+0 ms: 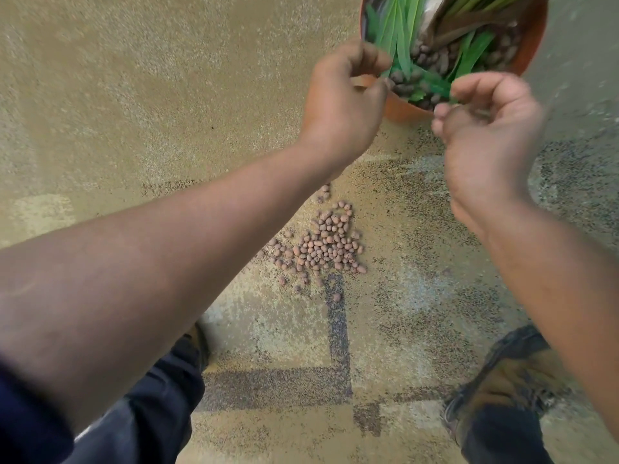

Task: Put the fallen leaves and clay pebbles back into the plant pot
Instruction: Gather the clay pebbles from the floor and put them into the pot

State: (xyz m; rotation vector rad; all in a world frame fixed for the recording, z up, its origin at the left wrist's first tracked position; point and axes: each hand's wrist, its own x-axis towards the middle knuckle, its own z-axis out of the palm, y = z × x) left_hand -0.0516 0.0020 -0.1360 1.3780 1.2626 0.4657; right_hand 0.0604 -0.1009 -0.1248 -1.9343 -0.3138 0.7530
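The plant pot (532,45), orange-rimmed, sits at 1 o'clock and contains green leaves (402,45) and dark pebbles. Both hands are over its near rim. The left hand (345,102) has its fingers curled, pinching leaf ends at the rim. The right hand (485,128) has curled fingers; whether it grips a leaf cannot be determined because of blur. A pile of clay pebbles (328,242) lies on the carpet (134,95) at centre, between the forearms. A brown shoe (502,380) stands at 5 o'clock.
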